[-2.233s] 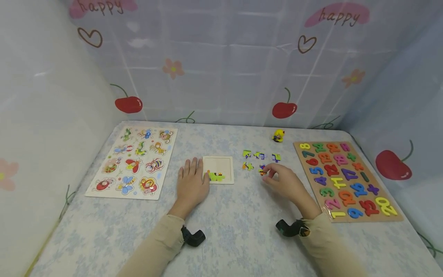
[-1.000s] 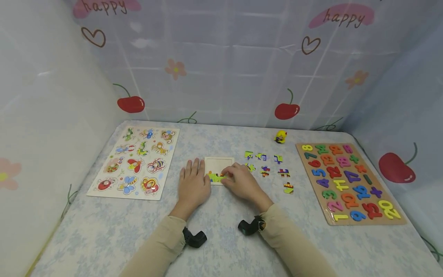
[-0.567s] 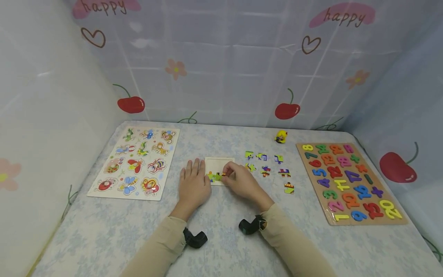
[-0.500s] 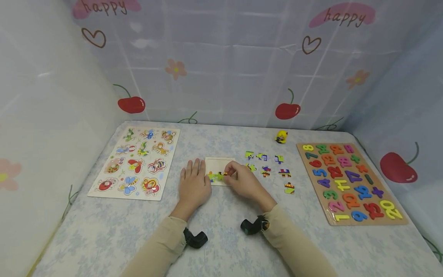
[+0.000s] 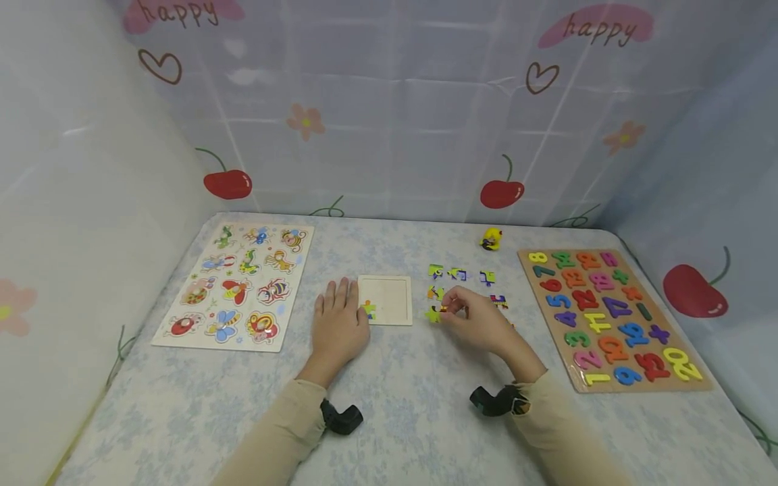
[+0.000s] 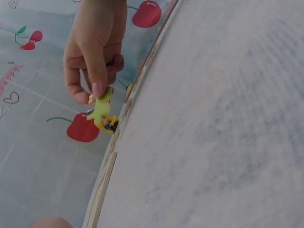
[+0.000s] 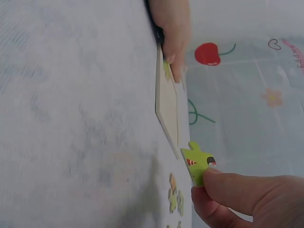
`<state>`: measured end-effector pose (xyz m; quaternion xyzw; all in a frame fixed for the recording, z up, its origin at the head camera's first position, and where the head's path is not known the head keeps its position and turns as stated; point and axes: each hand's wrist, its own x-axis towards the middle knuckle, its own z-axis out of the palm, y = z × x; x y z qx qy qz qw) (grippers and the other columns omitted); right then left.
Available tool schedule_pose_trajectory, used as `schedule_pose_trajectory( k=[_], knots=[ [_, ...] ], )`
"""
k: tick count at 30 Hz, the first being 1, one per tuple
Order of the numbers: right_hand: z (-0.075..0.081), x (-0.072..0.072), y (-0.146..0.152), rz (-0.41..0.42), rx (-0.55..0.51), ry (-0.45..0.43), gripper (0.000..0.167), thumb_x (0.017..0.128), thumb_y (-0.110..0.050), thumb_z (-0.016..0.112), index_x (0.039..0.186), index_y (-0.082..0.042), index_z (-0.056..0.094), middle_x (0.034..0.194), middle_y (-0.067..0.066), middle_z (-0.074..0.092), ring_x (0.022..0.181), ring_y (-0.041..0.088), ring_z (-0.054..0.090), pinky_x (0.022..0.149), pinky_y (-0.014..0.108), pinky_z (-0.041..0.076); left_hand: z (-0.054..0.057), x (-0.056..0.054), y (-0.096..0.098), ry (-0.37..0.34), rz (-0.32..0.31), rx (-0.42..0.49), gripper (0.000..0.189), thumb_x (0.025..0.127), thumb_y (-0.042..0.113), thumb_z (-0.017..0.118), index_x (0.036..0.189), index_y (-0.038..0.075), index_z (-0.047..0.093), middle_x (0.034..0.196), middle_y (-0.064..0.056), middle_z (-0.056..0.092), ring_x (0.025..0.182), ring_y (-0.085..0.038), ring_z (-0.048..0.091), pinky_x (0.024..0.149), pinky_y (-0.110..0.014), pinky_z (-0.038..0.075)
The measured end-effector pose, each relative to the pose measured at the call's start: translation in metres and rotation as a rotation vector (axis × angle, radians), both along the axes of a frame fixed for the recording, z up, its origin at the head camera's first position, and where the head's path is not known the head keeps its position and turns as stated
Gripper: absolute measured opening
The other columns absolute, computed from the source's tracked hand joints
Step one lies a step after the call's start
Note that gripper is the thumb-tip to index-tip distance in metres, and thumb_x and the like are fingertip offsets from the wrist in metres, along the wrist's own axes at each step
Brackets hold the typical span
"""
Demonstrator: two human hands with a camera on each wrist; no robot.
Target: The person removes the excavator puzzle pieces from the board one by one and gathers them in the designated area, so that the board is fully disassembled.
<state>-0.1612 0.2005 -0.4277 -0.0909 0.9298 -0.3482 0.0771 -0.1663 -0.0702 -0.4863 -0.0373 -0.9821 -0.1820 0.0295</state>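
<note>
My left hand (image 5: 340,320) rests flat with straight fingers, its fingertips and thumb at the left edge of a small wooden puzzle tray (image 5: 398,300). One green-and-orange jigsaw piece (image 5: 369,310) lies in the tray's lower left corner. To the right of the tray, my right hand (image 5: 483,320) pinches a green jigsaw piece (image 7: 197,164) between thumb and fingers. The right wrist view shows red-and-white and black marks on that piece, raised above the table. Several loose jigsaw pieces (image 5: 458,274) lie just beyond the right hand, which partly hides some of them.
At left lies an insect picture board (image 5: 237,283). A number board (image 5: 608,317) with colourful raised digits lies at right. A small yellow figurine (image 5: 491,238) stands near the back edge. Printed curtains (image 5: 389,121) enclose the table.
My right hand went to the tray, then drew back right with the green piece pinched from it. The tray now shows only the corner piece. My left hand has stayed put.
</note>
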Motion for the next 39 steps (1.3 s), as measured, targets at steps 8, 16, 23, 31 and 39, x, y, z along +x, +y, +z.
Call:
schedule_pose_trajectory(
  k=[8, 16, 23, 31, 39],
  knots=[
    [-0.002, 0.010, 0.035, -0.048, 0.070, -0.017, 0.013, 0.094, -0.022, 0.069, 0.103, -0.017, 0.061, 0.095, 0.003, 0.068, 0.067, 0.019, 0.050, 0.059, 0.031, 0.042, 0.000, 0.000, -0.002, -0.012, 0.000, -0.002, 0.060, 0.104, 0.035, 0.029, 0.159, 0.012, 0.021, 0.167, -0.009, 0.017, 0.156, -0.031, 0.007, 0.125, -0.053, 0.006],
    [-0.007, 0.009, 0.044, -0.064, 0.161, 0.016, 0.014, 0.092, -0.022, 0.071, 0.100, -0.017, 0.061, 0.092, 0.002, 0.068, 0.082, 0.018, 0.058, 0.071, 0.032, 0.044, 0.002, 0.001, -0.002, -0.017, 0.005, -0.002, 0.060, 0.104, 0.035, 0.030, 0.159, 0.012, 0.022, 0.167, -0.009, 0.018, 0.156, -0.031, 0.008, 0.125, -0.053, 0.007],
    [-0.009, 0.011, 0.042, -0.077, 0.275, 0.080, 0.014, 0.089, -0.024, 0.073, 0.096, -0.016, 0.063, 0.083, -0.002, 0.065, 0.070, 0.014, 0.053, 0.062, 0.029, 0.040, 0.003, 0.001, 0.000, -0.013, 0.012, -0.013, 0.060, 0.104, 0.035, 0.030, 0.159, 0.012, 0.022, 0.167, -0.009, 0.018, 0.156, -0.031, 0.008, 0.125, -0.053, 0.007],
    [-0.009, 0.013, 0.040, -0.126, 0.326, 0.088, 0.017, 0.088, -0.028, 0.076, 0.095, -0.017, 0.065, 0.087, 0.000, 0.064, 0.073, 0.016, 0.053, 0.061, 0.029, 0.041, 0.003, 0.001, 0.000, 0.003, -0.002, -0.015, 0.060, 0.104, 0.035, 0.031, 0.159, 0.011, 0.023, 0.166, -0.010, 0.020, 0.156, -0.032, 0.009, 0.125, -0.053, 0.009],
    [-0.008, 0.011, 0.036, -0.112, 0.301, 0.110, 0.017, 0.089, -0.029, 0.073, 0.099, -0.016, 0.067, 0.089, 0.001, 0.063, 0.072, 0.016, 0.051, 0.060, 0.029, 0.040, 0.005, 0.002, 0.000, -0.027, -0.008, -0.004, 0.060, 0.105, 0.035, 0.030, 0.159, 0.012, 0.021, 0.167, -0.009, 0.017, 0.156, -0.032, 0.007, 0.125, -0.053, 0.007]
  ],
)
